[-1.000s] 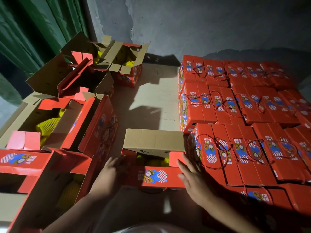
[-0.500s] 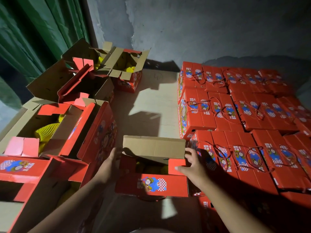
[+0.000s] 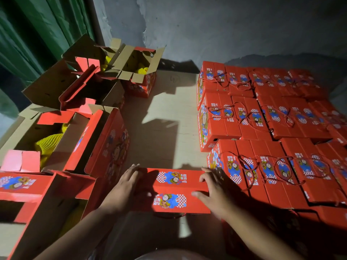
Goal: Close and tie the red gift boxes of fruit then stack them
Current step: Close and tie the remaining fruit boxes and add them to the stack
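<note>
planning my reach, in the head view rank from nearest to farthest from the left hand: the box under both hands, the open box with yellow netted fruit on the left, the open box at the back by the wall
1. Box under both hands: the left hand rests on it, centre front.
2. Open box with yellow netted fruit: left, mid-distance.
3. Open box by the wall: far back, left of centre.

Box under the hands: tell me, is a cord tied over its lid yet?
No. The box has its flaps shut under both hands, but no cord crosses its top.
</note>
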Demonstrator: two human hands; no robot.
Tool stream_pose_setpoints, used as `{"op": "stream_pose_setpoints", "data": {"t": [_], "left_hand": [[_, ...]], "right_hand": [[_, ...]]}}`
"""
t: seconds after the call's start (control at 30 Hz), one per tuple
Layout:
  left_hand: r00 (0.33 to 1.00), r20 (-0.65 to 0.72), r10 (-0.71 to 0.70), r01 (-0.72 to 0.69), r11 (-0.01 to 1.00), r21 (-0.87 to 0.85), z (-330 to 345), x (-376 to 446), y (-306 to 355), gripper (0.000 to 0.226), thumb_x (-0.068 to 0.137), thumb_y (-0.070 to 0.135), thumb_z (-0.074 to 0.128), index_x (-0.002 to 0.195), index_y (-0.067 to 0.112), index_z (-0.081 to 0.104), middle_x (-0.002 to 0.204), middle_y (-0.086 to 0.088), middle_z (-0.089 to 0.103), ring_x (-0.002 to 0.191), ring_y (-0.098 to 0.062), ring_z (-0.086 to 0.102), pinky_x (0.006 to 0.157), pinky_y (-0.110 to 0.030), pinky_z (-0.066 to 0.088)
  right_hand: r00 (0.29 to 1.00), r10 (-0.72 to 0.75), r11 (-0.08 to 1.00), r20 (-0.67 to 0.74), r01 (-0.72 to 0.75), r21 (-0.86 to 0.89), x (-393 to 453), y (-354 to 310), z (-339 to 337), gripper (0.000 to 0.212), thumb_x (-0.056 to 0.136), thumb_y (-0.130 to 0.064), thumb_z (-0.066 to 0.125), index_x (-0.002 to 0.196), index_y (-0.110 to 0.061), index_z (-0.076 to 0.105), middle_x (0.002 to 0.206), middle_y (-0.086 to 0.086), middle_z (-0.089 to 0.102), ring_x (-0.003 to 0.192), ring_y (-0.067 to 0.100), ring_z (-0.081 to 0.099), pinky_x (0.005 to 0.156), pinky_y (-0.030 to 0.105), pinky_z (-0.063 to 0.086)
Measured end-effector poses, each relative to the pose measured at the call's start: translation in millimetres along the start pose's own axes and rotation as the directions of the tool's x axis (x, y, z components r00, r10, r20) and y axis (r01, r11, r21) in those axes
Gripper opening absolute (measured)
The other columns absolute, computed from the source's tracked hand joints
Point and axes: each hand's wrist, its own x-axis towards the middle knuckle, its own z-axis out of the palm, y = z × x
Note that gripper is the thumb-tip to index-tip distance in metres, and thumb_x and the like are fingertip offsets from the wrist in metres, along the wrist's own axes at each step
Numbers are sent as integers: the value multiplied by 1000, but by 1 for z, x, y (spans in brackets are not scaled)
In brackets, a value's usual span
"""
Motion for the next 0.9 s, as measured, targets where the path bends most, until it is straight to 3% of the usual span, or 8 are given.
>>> {"op": "stream_pose_setpoints", "data": {"t": [0.1, 0.17, 0.27, 0.43, 0.5, 0.63, 0.73, 0.9], "left_hand": [[996, 88, -10, -1, 992, 127, -1, 19, 11, 91, 89, 71, 51, 159, 19, 26, 169, 3, 14, 154, -3, -4, 124, -27, 10], [986, 159, -39, 5, 978, 210, 0, 28, 17, 90, 86, 82, 30, 161, 36, 11, 169, 7, 13, 155, -8, -2, 122, -38, 17], [971, 232, -63, -12, 952, 307, 2, 34, 22, 75, 94, 69, 33, 151, 61, -15, 160, 5, 16, 150, -24, 6, 112, -59, 31], [969, 226, -96, 25, 954, 299, 9, 31, 26, 74, 84, 79, 18, 148, 64, -18, 165, -2, 10, 153, -31, -3, 110, -69, 24], [970, 226, -90, 24, 959, 281, 13, 27, 24, 75, 83, 81, 16, 147, 64, -20, 170, -2, -1, 155, -29, -15, 113, -69, 18], [985, 160, -57, 9, 958, 285, 19, 22, 22, 72, 91, 79, 15, 150, 59, -20, 168, 3, -23, 149, -21, -36, 118, -67, 11], [991, 121, -56, 22, 965, 260, 30, 12, 22, 76, 94, 78, 18, 156, 49, -15, 165, 3, -31, 147, -20, -40, 120, -60, 1], [995, 56, -88, 74, 974, 213, 34, 9, 28, 75, 100, 68, 27, 159, 37, -8, 162, -1, -34, 146, -21, -42, 119, -46, -10]], "right_hand": [[996, -76, 979, 52, 84, -188, 11, -6, -2, 51, 92, -59, 60, 134, -33, 48, 157, -10, 36, 150, 15, 28, 122, 41, 21], [991, -76, 942, 111, 108, -318, 13, -9, 0, 58, 98, -58, 49, 151, -39, 37, 164, -11, 26, 154, 17, 18, 126, 44, 10], [991, -49, 919, 127, 95, -382, 15, -11, 4, 60, 103, -56, 41, 159, -41, 25, 165, -6, 20, 151, 24, 22, 123, 42, 13], [991, -43, 887, 131, 98, -451, 14, -9, 17, 65, 103, -51, 44, 161, -38, 17, 163, 4, 20, 150, 32, 26, 122, 49, 22], [991, -35, 910, 129, 85, -406, 10, -6, 23, 67, 103, -50, 44, 161, -41, 12, 166, 4, 14, 153, 32, 20, 124, 48, 18], [991, -54, 952, 122, 89, -294, 3, -3, 31, 71, 103, -58, 34, 162, -42, -3, 171, -2, -15, 157, 20, -17, 128, 47, 3], [993, -56, 951, 102, 84, -298, -9, -5, 39, 81, 100, -65, 35, 164, -35, -4, 170, 0, -20, 156, 23, -20, 127, 44, -4], [992, -26, 956, 123, 60, -286, -14, -8, 38, 91, 94, -73, 37, 163, -33, -6, 168, -1, -26, 155, 24, -25, 127, 49, 3]]}}
